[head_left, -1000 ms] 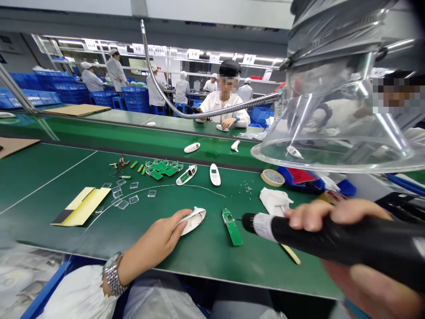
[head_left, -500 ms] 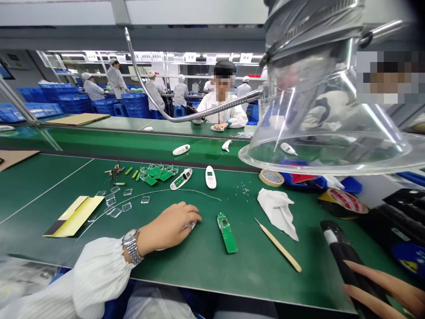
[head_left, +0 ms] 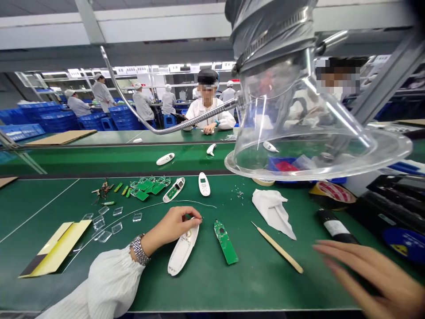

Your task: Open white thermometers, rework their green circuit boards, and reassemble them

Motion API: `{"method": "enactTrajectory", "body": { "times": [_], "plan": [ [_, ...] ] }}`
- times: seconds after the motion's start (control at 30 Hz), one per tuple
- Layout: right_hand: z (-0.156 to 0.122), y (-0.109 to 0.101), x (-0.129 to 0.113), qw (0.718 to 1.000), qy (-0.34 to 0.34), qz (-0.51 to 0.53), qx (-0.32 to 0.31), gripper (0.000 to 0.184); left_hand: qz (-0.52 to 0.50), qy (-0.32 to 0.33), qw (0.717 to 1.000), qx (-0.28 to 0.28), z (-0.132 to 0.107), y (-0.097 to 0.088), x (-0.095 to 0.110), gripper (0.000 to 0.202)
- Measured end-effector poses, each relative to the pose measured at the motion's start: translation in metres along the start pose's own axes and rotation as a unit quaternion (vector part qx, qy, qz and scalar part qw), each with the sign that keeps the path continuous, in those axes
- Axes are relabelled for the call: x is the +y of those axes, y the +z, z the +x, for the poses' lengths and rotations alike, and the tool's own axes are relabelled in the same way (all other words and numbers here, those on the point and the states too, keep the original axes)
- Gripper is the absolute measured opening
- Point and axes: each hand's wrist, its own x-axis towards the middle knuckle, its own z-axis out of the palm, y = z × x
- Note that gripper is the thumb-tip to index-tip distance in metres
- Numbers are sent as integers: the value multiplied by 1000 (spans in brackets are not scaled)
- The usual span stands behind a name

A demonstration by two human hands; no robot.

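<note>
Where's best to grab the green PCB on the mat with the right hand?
Pinch the long edges of the green PCB toward its plainer lower end, coming from above and the right, the side of the right hand. It lies flat and narrow on the mat, and its parts cluster at the upper end.

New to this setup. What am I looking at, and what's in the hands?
No machine here: these are a person's bare hands, seen from a camera worn on their head, looking forward and down at a green workbench. The left hand pinches something small and green above a white remote-control shell. The open right hand holds nothing and is near a black electric screwdriver. A green circuit board lies between the hands, and a clear plastic hood hangs above the bench.
</note>
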Motion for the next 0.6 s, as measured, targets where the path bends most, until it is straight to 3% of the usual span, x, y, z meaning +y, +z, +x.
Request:
{"method": "enactTrajectory", "body": {
  "times": [0.03,0.13,0.23,0.37,0.5,0.6],
  "plan": [
    [11,12,-23,998,-53,16,-39,20,-17,3,1000,-7,3,2,2,23],
    [53,55,-83,985,-78,102,-115,16,-65,22,997,-28,11,7,9,22],
    [94,96,-113,973,-86,135,-165,13,-84,45,995,-26,14,9,9,23],
    [119,122,-115,961,-106,165,-193,7,-106,47,993,-10,14,5,-1,31],
    [116,129,-111,957,-81,202,-194,11,-117,59,991,-11,12,0,-6,26],
    [111,132,-110,951,-59,228,-200,14,-180,30,982,-40,12,1,-7,26]
  ]
}}
